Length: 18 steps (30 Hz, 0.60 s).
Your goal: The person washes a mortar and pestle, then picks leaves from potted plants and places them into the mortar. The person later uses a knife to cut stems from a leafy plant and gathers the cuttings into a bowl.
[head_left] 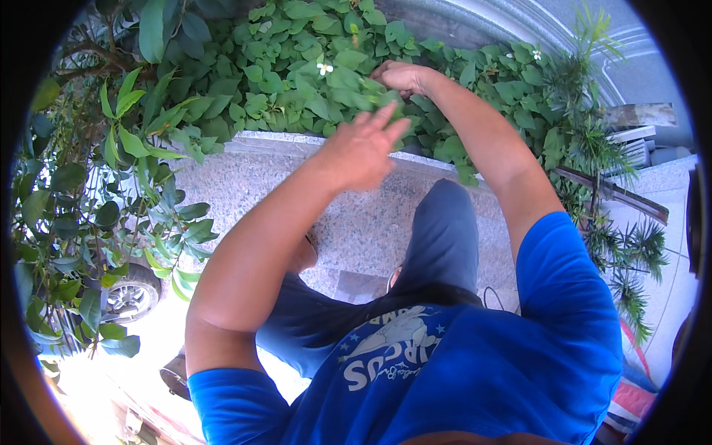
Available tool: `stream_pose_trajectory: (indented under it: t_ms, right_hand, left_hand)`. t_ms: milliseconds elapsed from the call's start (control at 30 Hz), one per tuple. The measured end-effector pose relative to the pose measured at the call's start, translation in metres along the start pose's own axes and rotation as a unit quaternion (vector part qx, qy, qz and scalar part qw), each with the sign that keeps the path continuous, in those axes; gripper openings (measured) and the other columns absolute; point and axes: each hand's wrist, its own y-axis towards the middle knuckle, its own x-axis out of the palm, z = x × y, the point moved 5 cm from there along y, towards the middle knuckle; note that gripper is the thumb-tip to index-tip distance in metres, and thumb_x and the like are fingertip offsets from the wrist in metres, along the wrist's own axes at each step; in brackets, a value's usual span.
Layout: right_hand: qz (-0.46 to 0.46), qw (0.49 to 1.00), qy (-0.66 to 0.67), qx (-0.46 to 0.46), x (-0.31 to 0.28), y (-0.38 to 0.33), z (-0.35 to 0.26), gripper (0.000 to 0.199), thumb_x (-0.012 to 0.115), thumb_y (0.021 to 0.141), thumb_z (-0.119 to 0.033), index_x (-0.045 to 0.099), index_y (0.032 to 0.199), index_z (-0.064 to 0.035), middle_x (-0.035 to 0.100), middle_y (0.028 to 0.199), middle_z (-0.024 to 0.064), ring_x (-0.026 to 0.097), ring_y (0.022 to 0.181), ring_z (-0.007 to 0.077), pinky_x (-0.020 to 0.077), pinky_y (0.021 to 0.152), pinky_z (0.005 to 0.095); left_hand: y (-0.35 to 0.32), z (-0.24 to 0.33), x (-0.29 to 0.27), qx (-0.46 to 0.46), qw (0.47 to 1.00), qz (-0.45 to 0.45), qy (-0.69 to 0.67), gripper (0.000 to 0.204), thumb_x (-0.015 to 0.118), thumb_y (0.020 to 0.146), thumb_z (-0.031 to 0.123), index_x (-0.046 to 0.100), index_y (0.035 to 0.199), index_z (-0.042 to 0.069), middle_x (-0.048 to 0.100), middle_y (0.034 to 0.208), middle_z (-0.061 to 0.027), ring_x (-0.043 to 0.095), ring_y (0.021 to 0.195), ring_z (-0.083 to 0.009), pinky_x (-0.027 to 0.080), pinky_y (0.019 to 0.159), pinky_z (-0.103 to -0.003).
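Note:
A dense bed of heart-shaped green leaves (pixel 274 81) grows ahead of me, with a small white flower (pixel 325 68) among them. My left hand (pixel 363 148) hovers over the near side of the bed, slightly smeared by motion, its fingers spread apart. Some blurred leaves (pixel 356 90) lie just beyond its fingertips. Farther in and to the right, my right hand (pixel 404 78) reaches down among the foliage with curled fingers. Leaves partly hide those fingertips, so what they pinch cannot be made out.
A stone ledge (pixel 278 143) edges the bed on the near side. A leafy bush (pixel 96 200) crowds the left, with a wheel (pixel 132 293) below it. Narrow-leaved plants (pixel 638 252) stand at right beside a dark bar (pixel 619 194). A grey curved wall (pixel 475 26) runs behind.

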Motion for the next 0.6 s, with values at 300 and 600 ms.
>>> stream_pose_trajectory:
  t_ms: [300, 600]
  right_hand:
    - [0.089, 0.976, 0.188, 0.058, -0.044, 0.024, 0.075, 0.029, 0.061, 0.092, -0.025, 0.067, 0.116, -0.0119, 0.067, 0.094, 0.0034, 0.059, 0.076, 0.0163, 0.0474, 0.065, 0.0366]
    - [-0.066, 0.943, -0.234, -0.228, -0.063, 0.031, 0.091, 0.029, 0.078, 0.073, -0.020, 0.074, 0.095, -0.0011, 0.071, 0.106, 0.0155, 0.067, 0.092, 0.0246, 0.0521, 0.076, 0.0399]
  left_hand:
    - [-0.012, -0.055, 0.001, -0.176, 0.962, -0.160, 0.137, 0.056, 0.059, 0.090, 0.015, 0.052, 0.145, 0.009, 0.030, 0.163, -0.0190, 0.037, 0.145, -0.0375, 0.034, 0.110, -0.068]
    - [-0.015, -0.066, 0.005, -0.179, 0.961, -0.168, 0.126, 0.063, 0.062, 0.091, 0.022, 0.045, 0.150, 0.010, 0.031, 0.162, -0.0222, 0.038, 0.144, -0.0402, 0.036, 0.112, -0.065]
